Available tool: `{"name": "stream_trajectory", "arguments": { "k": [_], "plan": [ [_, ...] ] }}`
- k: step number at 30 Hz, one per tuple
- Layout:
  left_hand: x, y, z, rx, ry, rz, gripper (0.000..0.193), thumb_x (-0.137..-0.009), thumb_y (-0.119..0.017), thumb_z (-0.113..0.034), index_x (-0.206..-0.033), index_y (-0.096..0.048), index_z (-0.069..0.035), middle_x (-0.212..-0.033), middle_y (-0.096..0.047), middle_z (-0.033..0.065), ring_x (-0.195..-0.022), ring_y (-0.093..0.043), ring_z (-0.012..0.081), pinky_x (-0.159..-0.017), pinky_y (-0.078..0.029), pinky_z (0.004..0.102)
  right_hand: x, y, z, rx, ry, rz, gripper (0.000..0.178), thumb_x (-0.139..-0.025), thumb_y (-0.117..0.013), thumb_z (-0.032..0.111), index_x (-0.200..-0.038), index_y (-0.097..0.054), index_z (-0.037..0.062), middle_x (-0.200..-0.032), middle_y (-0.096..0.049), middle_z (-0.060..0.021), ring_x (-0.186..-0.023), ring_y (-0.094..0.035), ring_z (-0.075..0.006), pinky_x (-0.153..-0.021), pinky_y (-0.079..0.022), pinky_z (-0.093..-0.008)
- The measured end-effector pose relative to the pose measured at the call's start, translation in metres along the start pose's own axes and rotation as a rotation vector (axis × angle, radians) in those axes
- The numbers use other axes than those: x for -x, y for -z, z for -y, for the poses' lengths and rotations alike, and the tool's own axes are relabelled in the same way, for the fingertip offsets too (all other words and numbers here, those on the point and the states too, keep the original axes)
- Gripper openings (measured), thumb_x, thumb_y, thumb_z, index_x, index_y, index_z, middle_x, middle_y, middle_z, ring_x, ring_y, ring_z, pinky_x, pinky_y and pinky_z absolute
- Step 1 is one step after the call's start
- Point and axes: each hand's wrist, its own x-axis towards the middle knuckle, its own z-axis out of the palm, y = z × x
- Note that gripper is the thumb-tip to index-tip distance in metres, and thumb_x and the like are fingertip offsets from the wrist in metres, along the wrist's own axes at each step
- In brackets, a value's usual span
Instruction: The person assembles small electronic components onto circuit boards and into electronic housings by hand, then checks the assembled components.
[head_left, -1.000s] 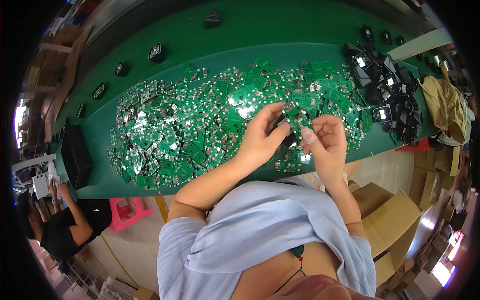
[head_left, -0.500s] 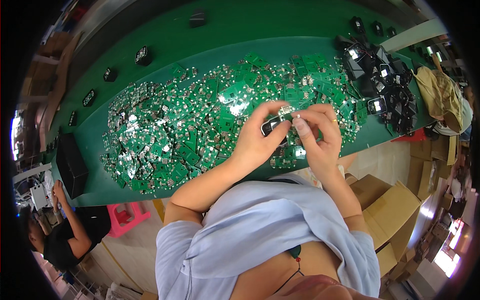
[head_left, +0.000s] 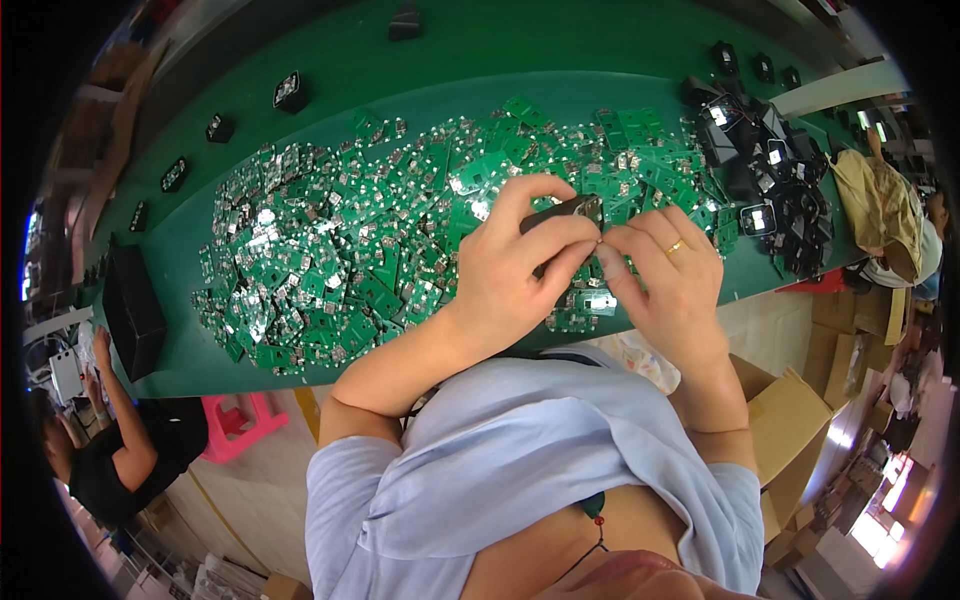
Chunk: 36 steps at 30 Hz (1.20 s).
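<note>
My left hand (head_left: 512, 268) is wrapped round a small black plastic housing (head_left: 556, 214), tilted with one end toward my other hand. Thumb and index finger of my right hand (head_left: 668, 280), which wears a ring, pinch together at that end, touching the left fingertips. Whatever lies between the right fingertips is too small or too covered to make out. Under and around both hands spreads a wide heap of green circuit boards (head_left: 335, 235) with shiny metal parts.
Black housings (head_left: 790, 190) lie piled at the right end of the green table (head_left: 190, 330). More stand spaced along the green strip (head_left: 340, 50) behind. A black box (head_left: 130, 305) sits at the left end, where a co-worker (head_left: 125, 440) works. Cardboard boxes (head_left: 790, 420) stand right of me.
The housing has turned and moved up slightly in my left hand. A green board and a white bit at my fingertips are now hidden. My right hand has shifted right and down.
</note>
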Motion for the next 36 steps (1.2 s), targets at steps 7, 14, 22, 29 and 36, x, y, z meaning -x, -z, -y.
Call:
{"name": "stream_trajectory", "arguments": {
  "k": [7,14,22,29,36],
  "plan": [
    [0.000,0.014,0.001,0.549,0.537,0.315,0.015,-0.079,-0.058,0.000,-0.093,-0.058,-0.004,-0.104,-0.050,0.0052,-0.066,-0.051,0.0049,-0.051,-0.042,0.0181,0.019,-0.024,0.011,-0.329,-0.194,-0.207,0.023,-0.064,-0.070,-0.003,-0.083,-0.061,0.0037,-0.077,-0.056,-0.0064,-0.064,-0.053,-0.0207,-0.053,-0.042,-0.0285],
    [0.006,0.014,-0.006,0.474,0.569,0.215,0.042,-0.077,-0.055,0.004,-0.118,-0.050,-0.006,-0.111,-0.049,0.0076,-0.096,-0.052,0.0138,-0.081,-0.043,0.0258,0.022,-0.023,0.005,-0.267,-0.080,-0.184,0.026,-0.064,-0.068,-0.006,-0.088,-0.061,0.0010,-0.078,-0.054,-0.0085,-0.064,-0.052,-0.0217,-0.051,-0.041,-0.0298],
    [0.007,0.014,-0.007,0.141,0.230,0.088,0.039,-0.071,-0.062,-0.001,-0.109,-0.054,-0.004,-0.102,-0.052,0.0119,-0.080,-0.058,0.0228,-0.063,-0.049,0.0288,0.021,-0.024,0.006,-0.138,0.026,-0.135,0.035,-0.057,-0.068,-0.006,-0.091,-0.061,0.0004,-0.085,-0.054,-0.0081,-0.064,-0.050,-0.0224,-0.050,-0.041,-0.0305],
    [0.009,0.014,-0.006,0.091,0.173,0.057,0.040,-0.070,-0.062,-0.002,-0.109,-0.055,-0.004,-0.103,-0.052,0.0113,-0.077,-0.059,0.0235,-0.062,-0.049,0.0295,0.018,-0.023,0.007,-0.067,0.092,-0.119,0.035,-0.054,-0.064,-0.004,-0.089,-0.061,-0.0011,-0.086,-0.053,-0.0077,-0.065,-0.050,-0.0209,-0.050,-0.042,-0.0297],
    [0.006,0.017,-0.009,0.109,0.189,0.091,0.039,-0.070,-0.062,-0.002,-0.108,-0.055,-0.004,-0.102,-0.052,0.0111,-0.073,-0.059,0.0234,-0.059,-0.049,0.0299,0.013,-0.016,0.003,0.096,0.254,-0.019,0.030,-0.057,-0.059,0.006,-0.086,-0.061,-0.0011,-0.087,-0.051,-0.0068,-0.066,-0.050,-0.0184,-0.051,-0.045,-0.0278]
  ]
}}
